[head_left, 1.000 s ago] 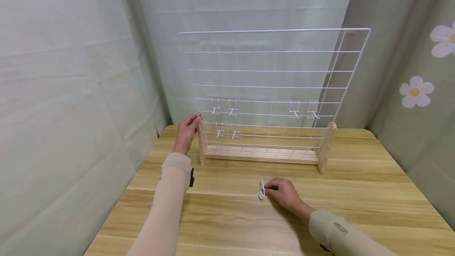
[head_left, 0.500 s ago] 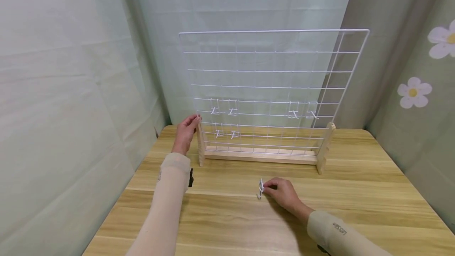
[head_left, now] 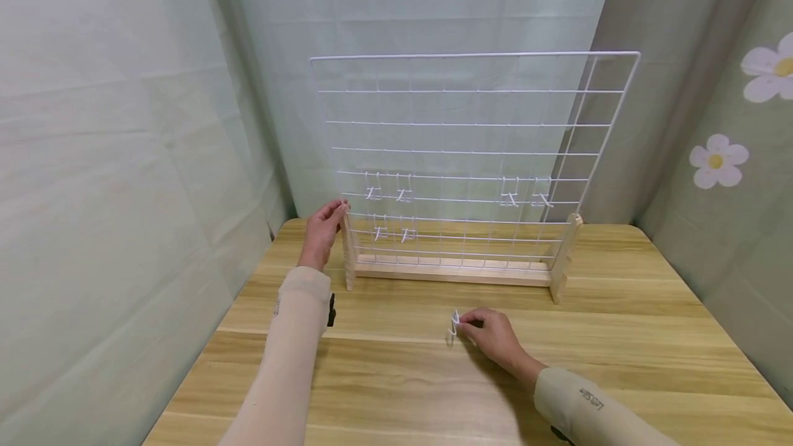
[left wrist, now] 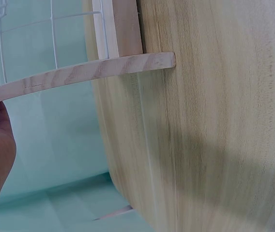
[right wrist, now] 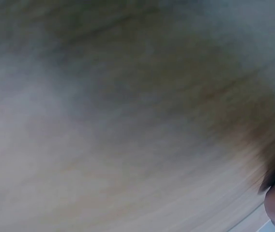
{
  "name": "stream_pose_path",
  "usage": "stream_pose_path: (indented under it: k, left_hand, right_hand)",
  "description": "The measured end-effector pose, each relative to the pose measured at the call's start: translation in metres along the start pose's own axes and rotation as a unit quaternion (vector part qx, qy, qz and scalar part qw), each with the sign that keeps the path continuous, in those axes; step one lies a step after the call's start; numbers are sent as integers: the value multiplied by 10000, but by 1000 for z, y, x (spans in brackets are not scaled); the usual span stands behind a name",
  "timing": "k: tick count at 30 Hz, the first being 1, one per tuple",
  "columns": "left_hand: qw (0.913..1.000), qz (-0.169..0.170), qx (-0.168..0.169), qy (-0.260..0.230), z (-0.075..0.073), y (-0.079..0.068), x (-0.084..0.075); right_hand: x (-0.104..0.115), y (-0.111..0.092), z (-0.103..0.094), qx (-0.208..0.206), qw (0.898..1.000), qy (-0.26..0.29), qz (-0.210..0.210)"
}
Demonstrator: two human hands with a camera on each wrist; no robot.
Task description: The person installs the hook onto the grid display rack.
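Observation:
A white wire grid panel [head_left: 474,55] stands upright in a pale wooden stand [head_left: 452,272]. At its left end, my left hand [head_left: 320,234] grips the top of the wooden side post [head_left: 349,253] between thumb and fingers. In the left wrist view the fingers lie against the outer side of that post [left wrist: 99,68]. My right hand [head_left: 495,338] pinches a small white wire hook [head_left: 455,322] above the table, in front of the stand. The right wrist view is mostly blurred, showing only a bit of the hand at its edge.
Several white hooks hang on the grid's lower rows, some at the left, such as one hook [head_left: 405,195], and two at the right, including this hook [head_left: 509,199]. The wooden table [head_left: 644,336] lies under everything. Pale cloth [head_left: 124,157] walls surround it.
The hook between my right fingers has turned slightly. Both hands hold nearly the same place, and the whole view has shifted a little.

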State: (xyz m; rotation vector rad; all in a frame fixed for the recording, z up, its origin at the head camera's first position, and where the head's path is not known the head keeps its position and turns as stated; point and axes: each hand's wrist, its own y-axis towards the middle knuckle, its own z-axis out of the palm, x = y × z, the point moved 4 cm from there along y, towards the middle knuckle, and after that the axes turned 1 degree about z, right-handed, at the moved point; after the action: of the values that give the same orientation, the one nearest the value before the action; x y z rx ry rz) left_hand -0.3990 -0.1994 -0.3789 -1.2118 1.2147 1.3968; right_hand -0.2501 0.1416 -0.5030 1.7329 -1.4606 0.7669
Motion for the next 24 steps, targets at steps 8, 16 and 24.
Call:
stream_pose_path:
  k: [8, 16, 24]
  left_hand:
    - [10000, -82, -6, 49, 0, -1, 0]
    - [9999, -80, -2, 98, 1, -3, -2]
    - [9998, -124, 40, 180, 0, -4, -2]
  right_hand:
    - [3, 3, -2, -110, 9992, 292, 246]
    - [12, 8, -10, -486, 9980, 301, 282]
    - [16, 18, -30, -1293, 9900, -152, 538]
